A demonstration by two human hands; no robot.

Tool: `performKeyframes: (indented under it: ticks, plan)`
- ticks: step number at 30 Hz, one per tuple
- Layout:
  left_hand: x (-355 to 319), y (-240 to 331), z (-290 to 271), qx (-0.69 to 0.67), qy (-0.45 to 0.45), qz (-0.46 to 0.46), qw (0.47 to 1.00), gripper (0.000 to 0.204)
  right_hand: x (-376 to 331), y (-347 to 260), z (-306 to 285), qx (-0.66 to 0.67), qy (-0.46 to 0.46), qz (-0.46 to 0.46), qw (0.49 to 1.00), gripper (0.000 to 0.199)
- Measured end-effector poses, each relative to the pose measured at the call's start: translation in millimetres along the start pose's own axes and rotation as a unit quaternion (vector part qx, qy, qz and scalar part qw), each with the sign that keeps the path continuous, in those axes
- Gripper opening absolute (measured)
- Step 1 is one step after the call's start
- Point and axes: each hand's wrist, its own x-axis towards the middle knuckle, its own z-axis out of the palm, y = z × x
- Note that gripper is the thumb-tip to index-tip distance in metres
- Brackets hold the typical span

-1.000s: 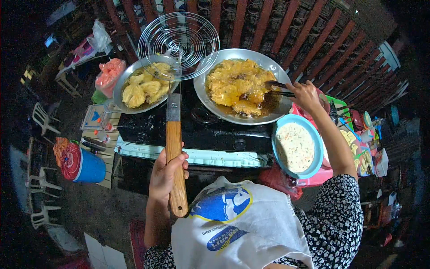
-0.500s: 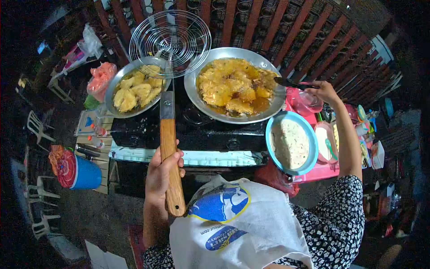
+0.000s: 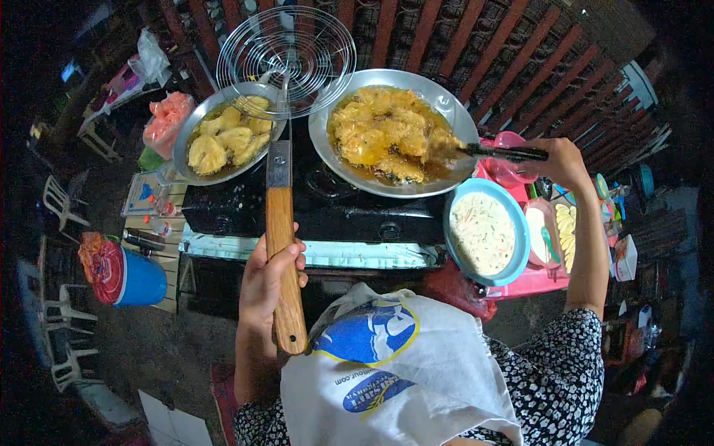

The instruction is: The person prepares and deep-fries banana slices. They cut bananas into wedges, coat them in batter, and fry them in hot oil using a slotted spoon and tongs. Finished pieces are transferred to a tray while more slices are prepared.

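Note:
My left hand (image 3: 262,279) is closed round the wooden handle of a wire skimmer (image 3: 280,215). Its round spiral wire head hovers beyond the stove, between two pans and overlapping their edges in view. Over at the right, my right hand (image 3: 563,165) grips black tongs (image 3: 513,153), whose tips reach into the large metal wok (image 3: 318,141) and are smeared by motion. Golden fritters (image 3: 379,134) bubble there in oil. In the smaller pan (image 3: 178,152) on the left, pale yellow battered pieces (image 3: 236,140) lie in oil.
A blue bowl of flecked white batter (image 3: 483,230) stands right of the stove (image 3: 312,223), beside a pink tub of white batter (image 3: 537,223) and yellow pieces (image 3: 565,230). Slatted dark red fencing (image 3: 439,37) runs behind. A blue bucket (image 3: 145,282) stands left.
The tongs have shifted slightly nearer me at the wok's right side, and the fritters there have moved. My left hand keeps the skimmer nearly where it was. The view has shifted a little.

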Motion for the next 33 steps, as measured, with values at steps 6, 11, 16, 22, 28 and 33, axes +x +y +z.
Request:
performKeyframes:
  ticks: [6,11,16,22,28,33]
  plan:
    - [3.5,5.3,2.3,-0.006,-0.003,-0.003,1.0,0.039,-17.3,-52.8,29.3,-0.178,0.072,-0.109,0.975,0.037]
    - [-2.8,13.4,1.9,-0.01,-0.001,-0.003,1.0,0.039,3.4,-49.3,63.0,-0.221,0.033,-0.073,0.972,0.041]
    - [-11.7,16.1,-0.5,0.0,0.016,-0.012,1.0,0.04,10.2,-51.6,31.3,-0.157,0.013,-0.005,0.988,0.043]
    - [-21.0,22.0,2.1,-0.014,0.01,-0.018,1.0,0.039,24.0,-40.0,69.5,-0.167,0.03,-0.014,0.985,0.037]
    - [-28.6,20.9,0.2,-0.023,0.024,-0.007,0.999,0.038,52.3,-86.7,51.0,-0.029,-0.033,0.017,0.999,0.044]
    - [-31.3,24.1,6.4,-0.025,0.025,-0.006,0.999,0.038,111.2,-110.2,87.5,0.015,0.041,-0.067,0.997,0.047]
